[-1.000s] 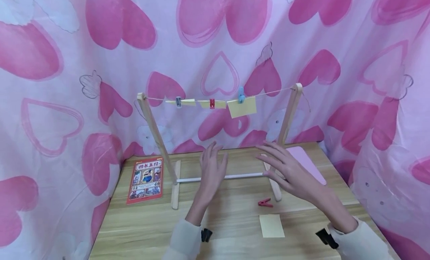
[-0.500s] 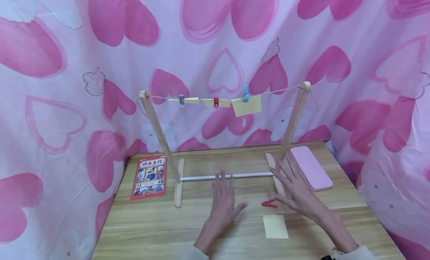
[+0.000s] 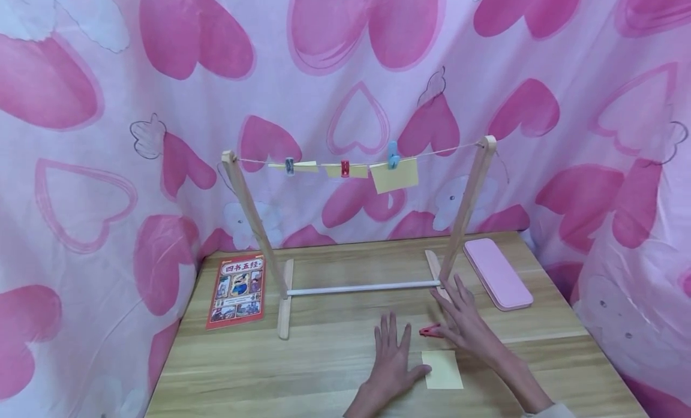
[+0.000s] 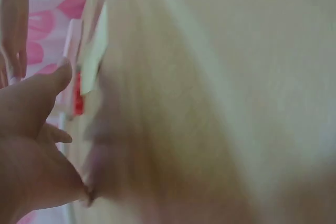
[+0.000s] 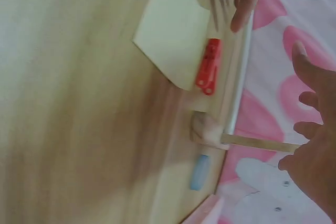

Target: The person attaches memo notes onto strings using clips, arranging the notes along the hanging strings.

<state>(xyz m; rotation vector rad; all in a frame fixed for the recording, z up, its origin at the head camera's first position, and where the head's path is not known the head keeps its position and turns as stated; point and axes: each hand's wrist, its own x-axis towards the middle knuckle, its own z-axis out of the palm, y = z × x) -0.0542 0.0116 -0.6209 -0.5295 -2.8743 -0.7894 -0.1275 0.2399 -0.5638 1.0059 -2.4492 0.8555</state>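
Note:
In the head view my left hand [image 3: 390, 361] is over the tabletop, fingers spread and straight. Its thumb overlaps the left edge of a pale yellow sticky note [image 3: 444, 371]; contact is unclear. A red clothespin [image 3: 429, 331] lies just beyond the note. Beside it is my right hand [image 3: 468, 325], its fingers extended, partly covering the pin in that view. From the right wrist, the red clothespin [image 5: 209, 66] appears apart from my right hand [image 5: 320, 129]. A small light-blue piece [image 5: 199, 172] lies farther along the table, hidden in the head view.
A wooden stand [image 3: 466, 208] with a white crossbar [image 3: 361, 288] holds a string. Grey, red and blue clothespins [image 3: 393, 156] clip yellow notes [image 3: 396, 177] to it. A red booklet [image 3: 237, 291] lies left, a pink case [image 3: 498, 274] right. A heart-patterned curtain hangs behind.
Both hands have come down toward the table. My left hand has moved right and nearer to me, to the note's edge; my right hand has moved closer to the red clothespin.

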